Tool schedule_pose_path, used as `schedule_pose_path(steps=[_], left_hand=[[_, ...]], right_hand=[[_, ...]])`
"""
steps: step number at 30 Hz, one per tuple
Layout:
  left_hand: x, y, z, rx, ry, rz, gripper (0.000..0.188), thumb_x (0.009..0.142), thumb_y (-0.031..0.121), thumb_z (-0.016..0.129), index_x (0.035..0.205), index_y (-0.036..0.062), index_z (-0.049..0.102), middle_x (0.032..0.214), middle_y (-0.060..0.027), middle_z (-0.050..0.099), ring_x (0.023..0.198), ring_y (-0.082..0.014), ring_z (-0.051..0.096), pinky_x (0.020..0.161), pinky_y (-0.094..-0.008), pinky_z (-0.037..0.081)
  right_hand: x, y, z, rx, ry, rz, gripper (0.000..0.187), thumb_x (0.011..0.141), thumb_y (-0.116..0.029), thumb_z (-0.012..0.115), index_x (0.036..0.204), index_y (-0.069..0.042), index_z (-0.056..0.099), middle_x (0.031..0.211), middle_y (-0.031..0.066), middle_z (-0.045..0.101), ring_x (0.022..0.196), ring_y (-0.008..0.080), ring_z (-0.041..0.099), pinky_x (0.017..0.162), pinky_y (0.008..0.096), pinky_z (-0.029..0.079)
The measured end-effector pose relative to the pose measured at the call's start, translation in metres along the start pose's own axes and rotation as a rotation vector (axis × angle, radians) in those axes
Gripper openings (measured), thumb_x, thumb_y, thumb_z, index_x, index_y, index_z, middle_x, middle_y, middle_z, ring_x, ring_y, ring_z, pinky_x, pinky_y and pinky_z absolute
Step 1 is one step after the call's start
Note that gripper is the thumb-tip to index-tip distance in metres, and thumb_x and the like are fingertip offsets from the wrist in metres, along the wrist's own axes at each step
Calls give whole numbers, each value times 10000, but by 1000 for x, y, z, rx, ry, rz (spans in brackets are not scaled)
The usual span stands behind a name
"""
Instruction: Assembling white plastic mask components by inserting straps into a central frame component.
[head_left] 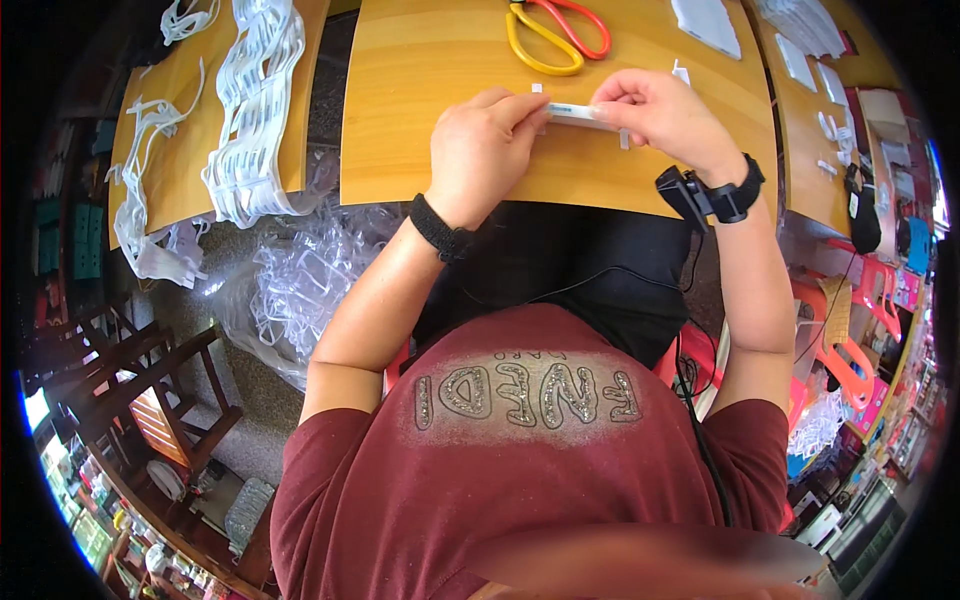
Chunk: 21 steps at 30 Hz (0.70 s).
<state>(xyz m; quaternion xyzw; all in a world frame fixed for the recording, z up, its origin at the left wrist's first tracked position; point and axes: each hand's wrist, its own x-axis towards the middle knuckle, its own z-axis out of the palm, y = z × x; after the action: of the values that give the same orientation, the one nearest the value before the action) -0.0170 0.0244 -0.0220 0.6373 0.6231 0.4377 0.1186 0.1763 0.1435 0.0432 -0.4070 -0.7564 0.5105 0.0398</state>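
Observation:
A slim white plastic strip (578, 113) with small dark print on its face is stretched between my two hands over the wooden table (400, 110). My left hand (480, 148) pinches its left end between thumb and fingers. At the other end, my right hand (662, 115) grips it with thumb and curled forefinger. Small white tabs (624, 139) show around the strip; I cannot tell whether they belong to it. Beyond my hands lie scissors with one yellow and one red handle (558, 69); their blades are out of the picture.
Flat white pieces (708, 26) lie at the table's far right. A left-hand table carries stacked white plastic parts (255, 115) and loose thin frames (140, 190). Clear plastic scraps (310, 270) fill a bag below. More white parts (797, 62) lie on the right-hand table. A thin cable hangs near my right wrist.

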Motion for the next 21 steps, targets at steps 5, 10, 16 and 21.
schedule_pose_path(steps=[5,10,16,21], left_hand=[[0,0,1,-9,-10,-1,159,881,164,684,1002,84,746,822,-79,689,748,-254,666,657,-328,520],[0,-4,2,-5,10,17,169,886,167,683,1016,79,745,817,-76,686,730,-241,660,649,-316,515],[0,-2,3,11,0,-1,176,885,164,688,1027,79,745,824,-78,689,724,-236,658,648,-307,511],[1,0,2,-13,14,7,139,876,160,686,974,80,746,806,-76,690,719,-253,661,641,-331,516]], right_hand=[[-19,18,-17,-8,89,34,172,912,-191,659,992,-41,691,757,-14,629,607,45,542,541,195,436],[-21,18,-15,-25,133,43,173,903,-193,679,992,-46,697,741,-6,630,599,44,537,538,185,428],[-20,23,-14,-70,161,30,174,905,-198,683,981,-43,708,755,12,652,596,53,550,530,199,438],[-20,20,-11,-119,185,31,168,913,-195,669,980,-45,703,750,-5,640,594,55,537,532,201,427]])
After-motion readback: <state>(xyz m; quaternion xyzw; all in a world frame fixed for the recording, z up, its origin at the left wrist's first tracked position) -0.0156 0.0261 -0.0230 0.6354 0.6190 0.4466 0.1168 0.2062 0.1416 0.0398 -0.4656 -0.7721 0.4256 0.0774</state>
